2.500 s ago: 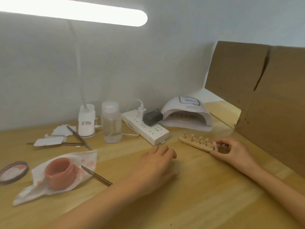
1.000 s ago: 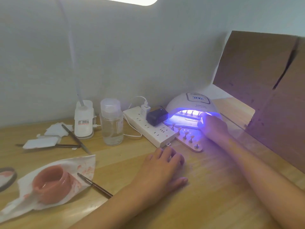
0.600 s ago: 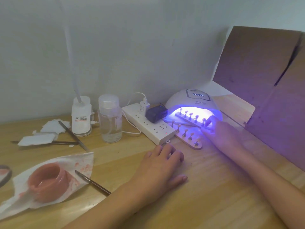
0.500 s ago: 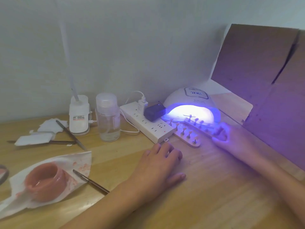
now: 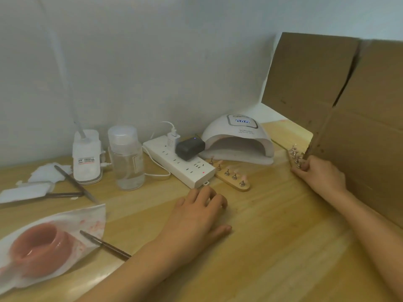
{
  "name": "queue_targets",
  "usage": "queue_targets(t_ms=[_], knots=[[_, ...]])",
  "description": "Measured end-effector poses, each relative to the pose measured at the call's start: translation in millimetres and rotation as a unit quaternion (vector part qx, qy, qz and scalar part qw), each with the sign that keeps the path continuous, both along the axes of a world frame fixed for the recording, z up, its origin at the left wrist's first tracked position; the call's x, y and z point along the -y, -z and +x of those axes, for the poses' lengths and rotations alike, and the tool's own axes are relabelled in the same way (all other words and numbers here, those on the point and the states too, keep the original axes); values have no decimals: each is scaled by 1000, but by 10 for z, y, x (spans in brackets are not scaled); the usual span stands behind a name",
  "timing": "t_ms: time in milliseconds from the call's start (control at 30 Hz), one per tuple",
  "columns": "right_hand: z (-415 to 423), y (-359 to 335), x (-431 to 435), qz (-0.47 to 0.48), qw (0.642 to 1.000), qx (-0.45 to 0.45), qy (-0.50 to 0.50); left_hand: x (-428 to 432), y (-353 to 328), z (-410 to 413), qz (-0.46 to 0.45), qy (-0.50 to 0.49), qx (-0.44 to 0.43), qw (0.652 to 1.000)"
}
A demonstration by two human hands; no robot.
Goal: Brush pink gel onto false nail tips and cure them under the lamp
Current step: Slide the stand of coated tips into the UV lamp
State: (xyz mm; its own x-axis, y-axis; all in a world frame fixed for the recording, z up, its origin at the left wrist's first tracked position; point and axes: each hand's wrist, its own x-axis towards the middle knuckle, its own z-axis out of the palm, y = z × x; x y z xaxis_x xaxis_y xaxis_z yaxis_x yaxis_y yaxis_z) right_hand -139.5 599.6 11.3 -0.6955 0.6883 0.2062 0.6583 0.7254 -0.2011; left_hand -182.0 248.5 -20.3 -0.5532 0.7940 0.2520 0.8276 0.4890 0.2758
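Observation:
The white curing lamp (image 5: 238,139) stands at the back of the desk, dark inside. A wooden holder with pink nail tips (image 5: 232,176) lies in front of it. My right hand (image 5: 319,174) grips the near end of a second wooden tip holder (image 5: 294,155) to the right of the lamp, beside the cardboard. My left hand (image 5: 199,216) rests flat on the desk with relaxed fingers. The pink gel jar (image 5: 40,245) sits on a stained tissue (image 5: 91,223) at the left, with a thin brush (image 5: 104,245) lying next to it.
A white power strip (image 5: 181,164) with a black adapter (image 5: 189,148) lies left of the lamp. A clear bottle (image 5: 127,158), a desk-lamp base (image 5: 87,158), white pads (image 5: 26,189) and thin tools (image 5: 74,184) sit at the back left. Cardboard panels (image 5: 349,118) wall the right side.
My right hand pulled the second tip holder out from under the lamp and moved it right, next to the cardboard. The lamp's violet light went out. My left hand stayed put.

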Motion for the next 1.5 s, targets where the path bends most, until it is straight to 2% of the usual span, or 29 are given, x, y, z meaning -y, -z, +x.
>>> queue_targets(t_ms=[100, 233, 300, 433, 533, 667, 733, 800, 833, 900, 933, 1000, 1067, 1267, 1433, 1500], knots=[[-203, -7, 35, -20, 999, -30, 10, 0, 2, -7, -1, 1, -3, 1000], [-163, 33, 136, -98, 988, -93, -70, -6, -2, -12, 3, 4, 2, 1000], [-55, 70, 109, -68, 983, -97, -139, -10, -6, -17, 0, 3, 4, 1000], [47, 89, 37, 52, 970, -19, -237, -10, -15, -19, -6, 3, 3, 1000], [-34, 34, -34, 110, 972, 44, -200, -2, -17, -5, -9, 3, 2, 1000], [-171, -70, -66, 90, 982, 120, -113, -11, -30, -3, -9, 0, -2, 1000], [-163, -99, 25, 85, 984, 100, -123, -9, -26, 0, -13, 1, -2, 1000], [-123, -108, 182, 36, 983, 46, -177, -1, -19, -2, -14, 1, -2, 1000], [-103, -126, 301, -31, 976, 26, -214, -2, -20, -6, -12, 0, -1, 1000], [-63, -160, 593, -163, 945, 21, -282, -11, -22, -10, -11, -1, 1, 1000], [-53, -160, 735, -195, 932, 32, -302, -17, -25, -10, -13, -1, 0, 1000], [-74, -92, 956, -168, 932, 31, -319, -16, -28, -13, -16, -2, -2, 1000], [-110, -21, 1089, -92, 947, 5, -309, -5, -25, -10, -14, -3, -2, 1000], [-128, 47, 728, 20, 970, -37, -240, -5, -13, -5, -7, -2, -4, 1000], [-385, 101, 527, -62, 974, -124, -177, -11, 15, -16, -7, -5, -2, 1000], [-535, 142, 579, -79, 975, -131, -159, -11, 23, -10, -8, -5, -3, 1000]])
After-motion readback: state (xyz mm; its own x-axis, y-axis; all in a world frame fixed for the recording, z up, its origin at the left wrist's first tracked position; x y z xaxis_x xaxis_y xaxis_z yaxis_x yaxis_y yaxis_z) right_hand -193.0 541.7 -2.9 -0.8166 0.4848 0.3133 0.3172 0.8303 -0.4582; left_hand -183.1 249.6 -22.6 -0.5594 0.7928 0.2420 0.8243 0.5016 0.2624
